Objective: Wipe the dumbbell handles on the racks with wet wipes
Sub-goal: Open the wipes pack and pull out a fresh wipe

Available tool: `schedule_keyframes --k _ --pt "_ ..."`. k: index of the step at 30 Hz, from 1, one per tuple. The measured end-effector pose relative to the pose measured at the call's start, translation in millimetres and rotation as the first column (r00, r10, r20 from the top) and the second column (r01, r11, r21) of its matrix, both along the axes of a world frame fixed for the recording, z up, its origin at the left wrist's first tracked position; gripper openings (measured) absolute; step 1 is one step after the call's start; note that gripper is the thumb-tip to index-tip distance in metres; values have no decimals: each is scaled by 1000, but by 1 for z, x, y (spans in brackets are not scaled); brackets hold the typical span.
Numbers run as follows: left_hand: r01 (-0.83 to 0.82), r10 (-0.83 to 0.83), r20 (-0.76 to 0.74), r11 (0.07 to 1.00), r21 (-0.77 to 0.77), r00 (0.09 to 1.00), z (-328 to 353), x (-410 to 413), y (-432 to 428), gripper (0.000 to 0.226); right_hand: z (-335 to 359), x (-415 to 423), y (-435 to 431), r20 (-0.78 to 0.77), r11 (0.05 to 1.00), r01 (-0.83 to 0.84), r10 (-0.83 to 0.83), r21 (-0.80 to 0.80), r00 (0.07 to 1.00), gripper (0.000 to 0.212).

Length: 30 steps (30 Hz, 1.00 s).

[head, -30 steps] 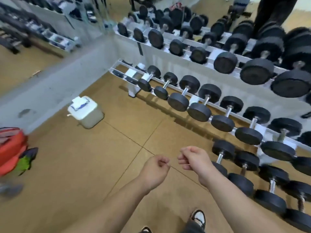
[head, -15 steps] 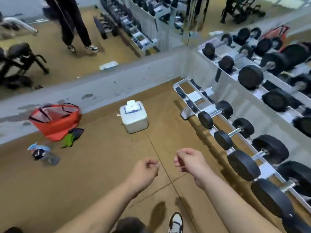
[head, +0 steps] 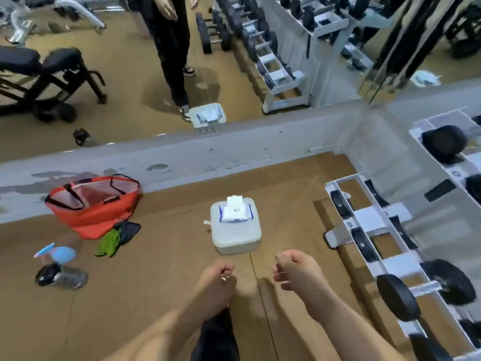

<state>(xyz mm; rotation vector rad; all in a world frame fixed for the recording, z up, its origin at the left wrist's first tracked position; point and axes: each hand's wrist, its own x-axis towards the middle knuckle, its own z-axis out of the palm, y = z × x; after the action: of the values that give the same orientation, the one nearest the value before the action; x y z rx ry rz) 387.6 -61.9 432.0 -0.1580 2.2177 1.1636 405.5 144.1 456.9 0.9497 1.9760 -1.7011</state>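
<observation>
Hands hang side by side over the tan floor (head: pixel 156 295), left hand (head: pixel 218 280) and right hand (head: pixel 299 272) both curled into empty fists. Just ahead a white wet-wipe pack (head: pixel 235 212) tops a white square plastic box (head: pixel 236 237); black round dumbbells (head: pixel 398 297) sit on the white metal rack (head: pixel 369 220), right.

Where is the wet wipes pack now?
Head view, centre: the wet wipes pack lies on a white box on the floor, between the red bag and the dumbbell rack.

No text can be read; the wet-wipe pack (head: pixel 235 213) label seems printed but blurred.
</observation>
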Motion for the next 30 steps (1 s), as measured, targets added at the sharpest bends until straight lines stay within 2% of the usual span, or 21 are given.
schedule_keyframes --k 4,8,12,17,20,24,30 --pt "113 -114 -6 993 -46 994 -55 -138 11 28 -68 -124 0 31 996 0 -3 84 1000 13" --pt "139 -136 33 982 -126 990 -133 -218 20 25 -145 -196 4 82 986 -75 64 147 995 9" --pt "218 -214 40 962 -163 976 -233 -279 32 41 -242 -266 26 123 955 -215 193 205 974 32" --pt "235 -267 -82 932 -276 960 -359 -341 42 36 -355 -345 30 147 834 -460 436 304 888 48" --pt "270 -320 -135 917 -294 938 -418 -375 46 34 -416 -378 18 130 774 -542 532 327 837 55" --pt "347 -404 -120 878 -331 907 -473 -402 45 44 -470 -397 -3 156 706 -626 614 330 774 72" --pt "383 -466 -220 862 -333 857 -515 -414 46 29 -514 -404 -4 230 656 -613 577 441 784 75"
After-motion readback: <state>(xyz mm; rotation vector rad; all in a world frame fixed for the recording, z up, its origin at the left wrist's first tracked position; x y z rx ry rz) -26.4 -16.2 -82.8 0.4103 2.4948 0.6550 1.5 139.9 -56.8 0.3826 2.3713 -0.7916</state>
